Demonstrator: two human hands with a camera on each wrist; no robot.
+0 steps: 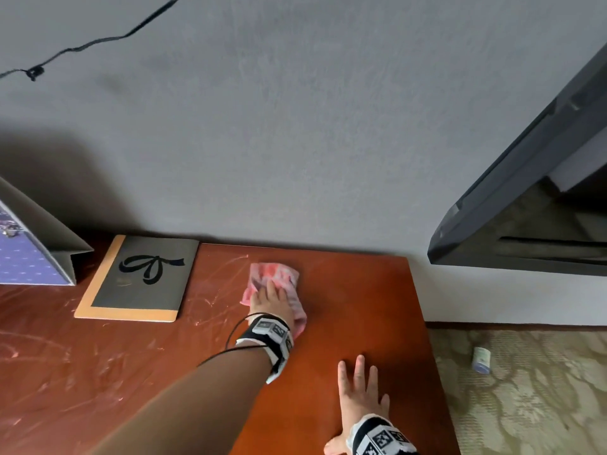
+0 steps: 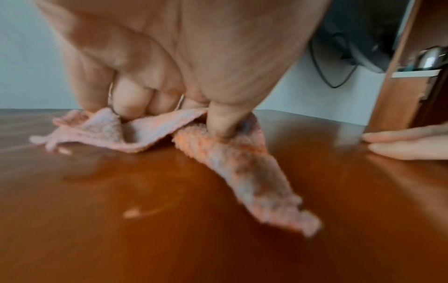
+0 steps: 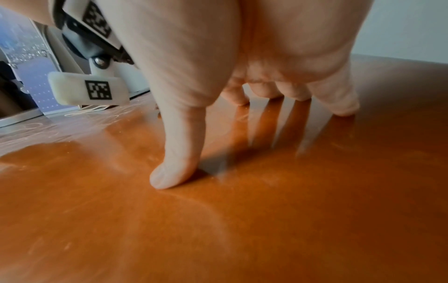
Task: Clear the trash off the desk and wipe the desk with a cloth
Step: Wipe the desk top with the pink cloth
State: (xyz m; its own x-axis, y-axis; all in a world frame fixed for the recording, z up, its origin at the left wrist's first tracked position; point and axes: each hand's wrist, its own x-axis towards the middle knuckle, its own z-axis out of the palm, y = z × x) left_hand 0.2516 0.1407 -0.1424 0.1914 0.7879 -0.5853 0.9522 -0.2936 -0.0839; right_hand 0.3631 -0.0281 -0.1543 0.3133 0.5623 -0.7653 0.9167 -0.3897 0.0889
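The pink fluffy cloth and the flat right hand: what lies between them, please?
Head view: only bare red-brown wooden desk between cloth and right hand.

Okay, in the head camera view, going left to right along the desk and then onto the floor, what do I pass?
Purple patterned box → grey notebook with a black bow → pink cloth → right hand flat on the desk → small white-and-blue container on the carpet.
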